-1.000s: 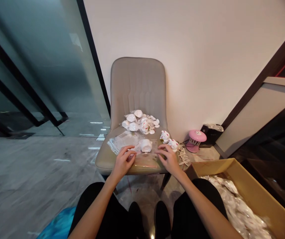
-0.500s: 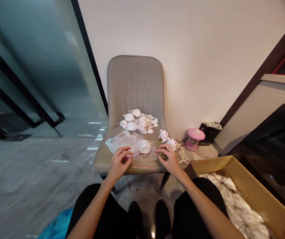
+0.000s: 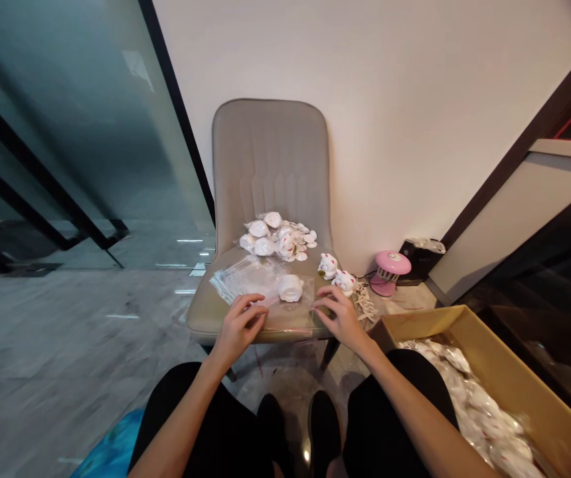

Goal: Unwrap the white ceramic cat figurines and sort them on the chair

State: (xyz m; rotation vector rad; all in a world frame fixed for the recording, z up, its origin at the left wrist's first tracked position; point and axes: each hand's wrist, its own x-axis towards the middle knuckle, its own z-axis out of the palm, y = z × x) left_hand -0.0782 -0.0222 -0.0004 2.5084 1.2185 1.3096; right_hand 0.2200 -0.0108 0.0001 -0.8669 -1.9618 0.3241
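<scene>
My left hand (image 3: 242,324) hovers over the front of the chair seat, fingers curved and apart, holding nothing. Opposite it, my right hand (image 3: 334,315) is likewise open above the seat's right side. Between them lies a white hollow figurine piece (image 3: 291,288), its opening toward me, on a clear plastic bag (image 3: 307,292). A fanned stack of clear bags (image 3: 245,279) sits just beyond my left fingers. Two white lucky cat figurines with red marks, a nearer one (image 3: 344,282) and a farther one (image 3: 327,265), stand beyond my right fingers.
Bagged white pieces (image 3: 264,247) and small white discs (image 3: 307,238) are heaped at the back of the grey chair (image 3: 271,146). A cardboard box (image 3: 514,372) of wrapped pieces stands at right. A pink lamp-like device (image 3: 389,271) and a black box (image 3: 419,260) are near the wall.
The view has shifted slightly. Both hands stay open in nearly the same places, and the white piece between them has turned a little so its opening shows more.
</scene>
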